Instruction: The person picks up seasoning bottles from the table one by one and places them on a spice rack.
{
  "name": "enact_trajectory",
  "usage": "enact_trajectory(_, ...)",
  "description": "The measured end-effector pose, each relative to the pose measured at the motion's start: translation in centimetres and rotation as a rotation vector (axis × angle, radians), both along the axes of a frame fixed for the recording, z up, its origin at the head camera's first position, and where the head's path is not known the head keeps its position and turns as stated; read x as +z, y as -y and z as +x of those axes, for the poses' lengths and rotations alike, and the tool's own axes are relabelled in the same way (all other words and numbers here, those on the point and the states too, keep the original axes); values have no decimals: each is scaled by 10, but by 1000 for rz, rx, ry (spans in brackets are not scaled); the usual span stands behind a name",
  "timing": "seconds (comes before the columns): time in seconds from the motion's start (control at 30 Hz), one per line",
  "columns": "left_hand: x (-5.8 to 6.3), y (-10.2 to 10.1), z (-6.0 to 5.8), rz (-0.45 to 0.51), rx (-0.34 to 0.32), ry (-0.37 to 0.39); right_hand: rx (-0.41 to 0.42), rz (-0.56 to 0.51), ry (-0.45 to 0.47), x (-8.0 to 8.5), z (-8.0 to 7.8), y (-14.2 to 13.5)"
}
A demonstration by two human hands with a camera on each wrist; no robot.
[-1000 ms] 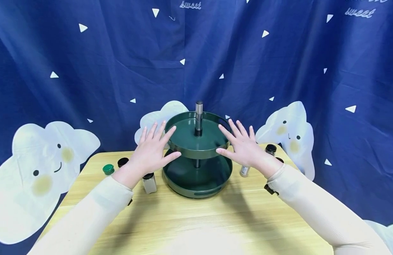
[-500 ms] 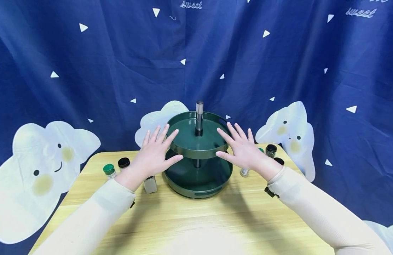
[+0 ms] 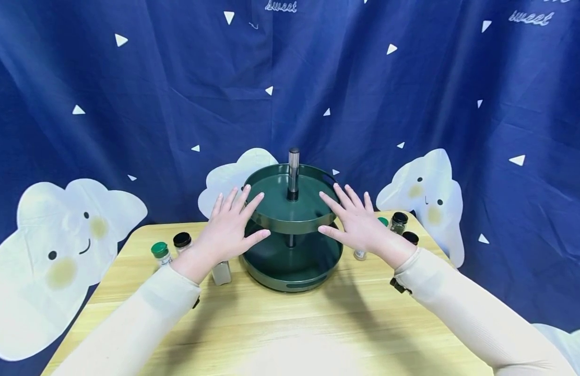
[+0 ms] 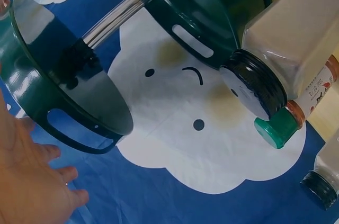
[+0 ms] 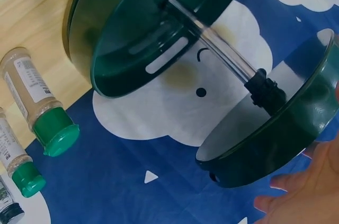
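A dark green two-tier round stand occupies the middle of the table, its upper tray (image 3: pixel 271 206) above the lower tray (image 3: pixel 290 261) on a metal post (image 3: pixel 293 172). My left hand (image 3: pixel 221 230) is at the left side of the upper tray with fingers spread. On the opposite side, my right hand (image 3: pixel 357 224) has its fingers spread likewise. Neither hand grips anything; whether the fingertips touch the rim I cannot tell. Both wrist views show fingers beside the upper tray (image 4: pixel 34 86), which has an oblong slot in its wall.
Left of the stand are a square clear jar (image 3: pixel 221 273) of pale powder, a black-capped jar (image 3: pixel 182 240) and a green-capped bottle (image 3: pixel 160 250). To the right stand several jars, including a black-lidded jar (image 3: pixel 399 223). A blue cloud-patterned curtain (image 3: pixel 290 78) hangs behind.
Both hands have come slightly lower and nearer the viewer, the left also a little to the right. The stand and jars stay in place.
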State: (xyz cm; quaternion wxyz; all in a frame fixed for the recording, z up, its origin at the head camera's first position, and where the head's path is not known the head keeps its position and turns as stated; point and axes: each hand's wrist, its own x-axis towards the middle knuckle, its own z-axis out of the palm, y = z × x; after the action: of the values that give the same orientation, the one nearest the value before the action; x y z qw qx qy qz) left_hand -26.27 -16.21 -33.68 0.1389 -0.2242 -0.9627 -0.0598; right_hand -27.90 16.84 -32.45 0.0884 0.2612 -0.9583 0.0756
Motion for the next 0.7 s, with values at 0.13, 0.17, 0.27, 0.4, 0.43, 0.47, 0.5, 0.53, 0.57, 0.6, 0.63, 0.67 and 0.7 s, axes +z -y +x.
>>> enact_trajectory(0.13, -1, -1, 0, 8, -12, -1, 0, 3, 7, -2, 1, 0)
enact_trajectory(0.17, -1, -2, 0, 8, -13, 0, 0, 6, 6, -3, 1, 0)
enact_trajectory(0.27, -4, -3, 0, 3, -13, 1, 0, 16, 3, -3, 2, 0)
enact_trajectory(0.4, -7, -4, -1, 2, -13, -6, 6, 15, 1, -4, 3, 0)
enact_trajectory(0.43, -7, -4, -1, 6, -15, -7, 8, 13, 2, -4, 3, 0)
enact_trajectory(0.47, -7, -4, -1, 9, -15, -10, 9, 13, 0, -5, 3, 0)
enact_trajectory(0.5, -7, -5, -1, 13, -18, -12, 11, 13, -2, -5, 3, 0)
enact_trajectory(0.53, -7, -5, 0, 13, -20, -14, 14, 11, -2, -5, 2, 0)
enact_trajectory(0.57, -7, -6, 0, 15, -26, -13, 16, 11, -4, -6, 2, 0)
enact_trajectory(0.6, -7, -6, 0, 16, -31, -13, 19, 11, -7, -6, 2, 0)
enact_trajectory(0.63, -6, -7, 1, 13, -35, -14, 22, 8, -6, -7, 2, 0)
enact_trajectory(0.67, -6, -7, 1, 11, -39, -15, 25, 7, -6, -7, 1, 0)
enact_trajectory(0.7, -6, -8, 1, 10, -42, -13, 29, 4, -6, -8, 1, 0)
